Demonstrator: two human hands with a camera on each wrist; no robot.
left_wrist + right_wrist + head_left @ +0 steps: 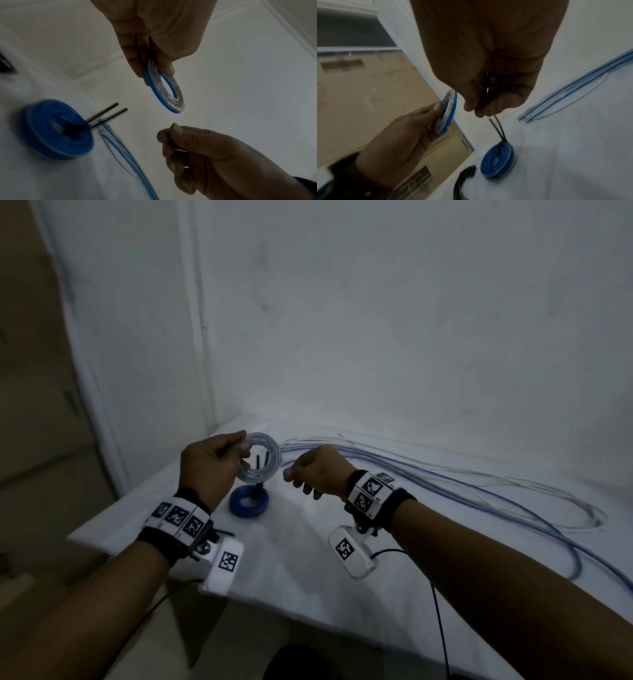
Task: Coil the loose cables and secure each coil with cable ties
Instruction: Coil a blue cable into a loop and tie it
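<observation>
You are holding a small coil (259, 456) up in your left hand (209, 465), thumb and fingers pinching its near rim, so the ring is hanging free above the table (342, 559) with its open hole facing you and its far rim unsupported. A dark strand also seems to be lying along those fingers in the left wrist view; what it is, you cannot tell.

Your right hand (317, 470) is hovering just beside the coil, to its right and a little lower, fingers curled around thin black ties (488, 86).

What matters for the next move is that the coil's free rim is lying toward your right hand, with its plane standing nearly upright. So a tie would likely need to be going through the hole from the right side and back around the bundle.

A finished blue coil (249, 501) is already lying on the table below, two black tie tails (109, 115) sticking up from it. Loose cables (479, 491) are trailing across the table well off to your right, not yet wound.
</observation>
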